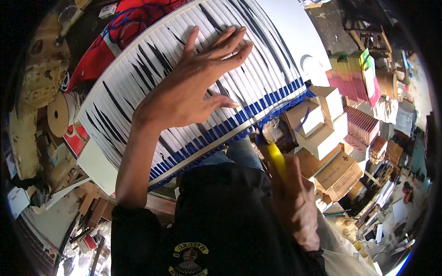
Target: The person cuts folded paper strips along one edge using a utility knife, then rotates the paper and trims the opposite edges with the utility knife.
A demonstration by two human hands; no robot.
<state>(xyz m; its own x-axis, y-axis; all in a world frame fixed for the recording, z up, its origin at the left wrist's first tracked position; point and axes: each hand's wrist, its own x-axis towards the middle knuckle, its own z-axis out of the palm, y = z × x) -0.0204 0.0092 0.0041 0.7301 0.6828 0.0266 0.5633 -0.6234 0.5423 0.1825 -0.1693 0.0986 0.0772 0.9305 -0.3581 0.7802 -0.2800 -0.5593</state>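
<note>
A long row of white booklets or folded sheets, with dark gaps between them, lies across the view in front of my body. Blue ribbon pieces line its near edge beside a pale strip. My left hand rests on top of the row, fingers spread, holding nothing. Below the right end of the near edge, my right hand grips a yellow-handled tool. The tool's dark tip is close to hanging blue strands; whether it touches them I cannot tell.
Cardboard boxes and white boxes stand at the right, with pink and green stacks behind. Red material with blue cords lies at the upper left, near a round spool.
</note>
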